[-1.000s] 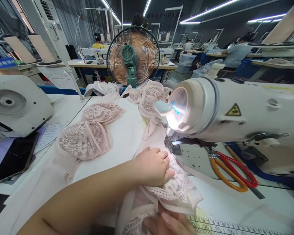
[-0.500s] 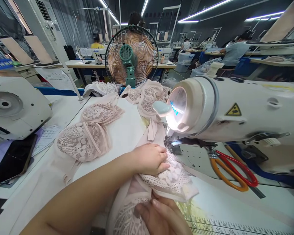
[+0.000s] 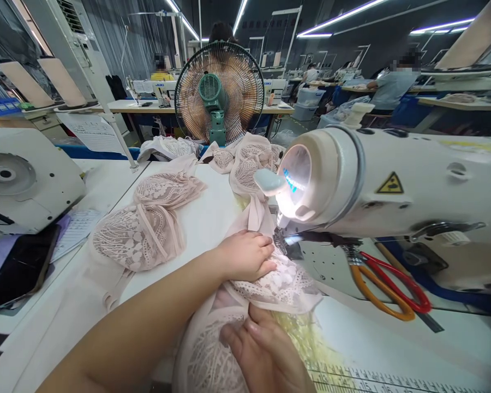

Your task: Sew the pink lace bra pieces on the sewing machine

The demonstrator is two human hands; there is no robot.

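A pale pink lace bra (image 3: 286, 278) lies under the needle area of the sewing machine (image 3: 323, 174), one cup spread at the presser foot and the other (image 3: 213, 349) hanging toward me. My left hand (image 3: 247, 255) rests flat on the lace just left of the foot, fingers stretched out. Below it, my right hand (image 3: 270, 349) grips the bra's edge between the two cups, its fingertips partly covered by the fabric. The needle itself is too small to make out.
Orange-and-red-handled scissors (image 3: 388, 286) lie right of the foot. More lace bras (image 3: 139, 234) are at left and behind. A phone (image 3: 18, 270) sits at far left, a green fan (image 3: 219, 93) stands ahead, and a printed ruler (image 3: 352, 376) runs along the front.
The lace cup and both hands have shifted slightly left and away from me, toward the machine's foot. More of the yellowish patch on the table shows beside my right hand.
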